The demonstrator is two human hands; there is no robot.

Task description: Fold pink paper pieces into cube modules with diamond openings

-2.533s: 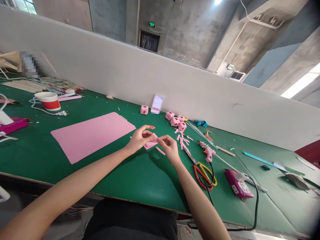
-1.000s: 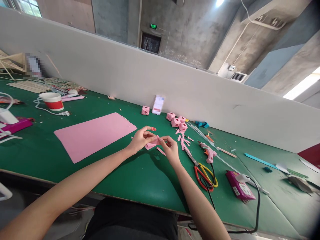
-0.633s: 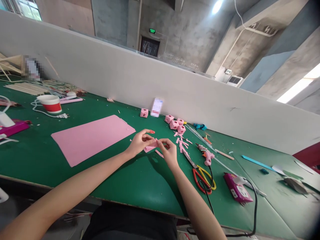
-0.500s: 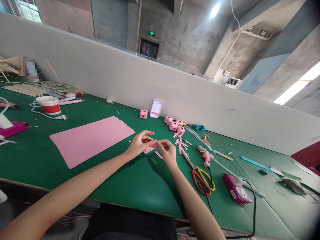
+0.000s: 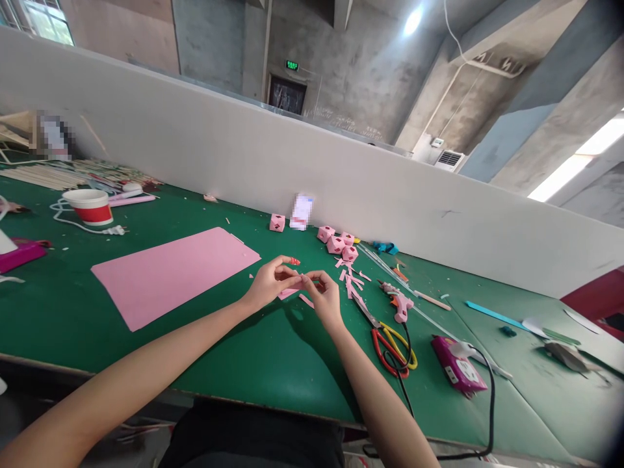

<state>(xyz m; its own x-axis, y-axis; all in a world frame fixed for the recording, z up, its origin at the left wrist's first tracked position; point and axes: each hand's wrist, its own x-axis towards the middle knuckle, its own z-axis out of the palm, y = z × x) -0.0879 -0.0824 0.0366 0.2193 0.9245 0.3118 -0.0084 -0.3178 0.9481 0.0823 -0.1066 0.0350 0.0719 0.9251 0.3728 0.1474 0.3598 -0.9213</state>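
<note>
My left hand (image 5: 269, 283) and my right hand (image 5: 324, 298) meet over the green table, thumbs and fingers pinched together. Between the fingertips is a small piece of pink paper, mostly covered by the fingers. Just beneath the hands shows more pink paper (image 5: 288, 294), and a narrow pink strip (image 5: 306, 301) lies beside it. A large pink paper sheet (image 5: 170, 276) lies flat to the left. Beyond the hands sit several folded pink paper boxes (image 5: 335, 244) with dark red diamond shapes, and one more pink box (image 5: 277, 223) stands apart.
Pink paper scraps (image 5: 351, 283), scissors (image 5: 390, 344) with red and yellow handles and a pink glue gun (image 5: 400, 305) lie right. A purple power strip (image 5: 458, 367) with a black cord is farther right. A paper cup (image 5: 90, 208) and thin sticks (image 5: 43, 177) are left.
The fingertips of my two hands have drawn slightly closer together around the pink paper piece. The whole view has shifted a little, so the table things appear slightly farther left.
</note>
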